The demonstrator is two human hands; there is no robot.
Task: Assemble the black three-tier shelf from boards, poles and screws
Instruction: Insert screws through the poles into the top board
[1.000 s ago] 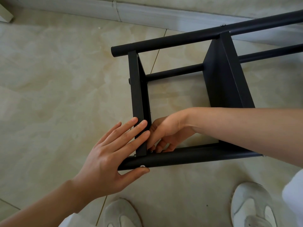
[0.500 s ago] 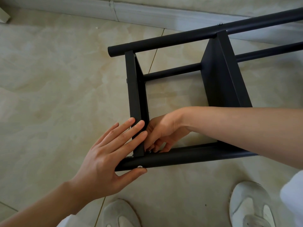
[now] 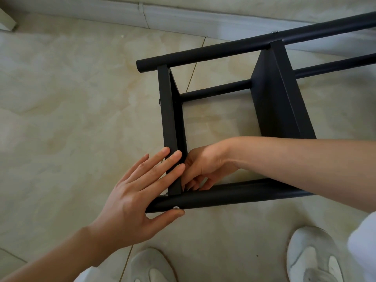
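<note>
On the tiled floor at six o'clock, your left hand (image 3: pixel 132 202) stays spread flat against the end board (image 3: pixel 169 127) and near pole (image 3: pixel 223 195). Your right hand (image 3: pixel 200 169) keeps its fingers curled inside that corner, apparently seating a hidden fastener; nothing has shifted.

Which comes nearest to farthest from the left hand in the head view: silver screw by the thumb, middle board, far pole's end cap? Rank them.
From the left hand:
1. Silver screw, at the thumb tip.
2. Far pole's end cap, straight beyond.
3. Middle board, up right.
</note>
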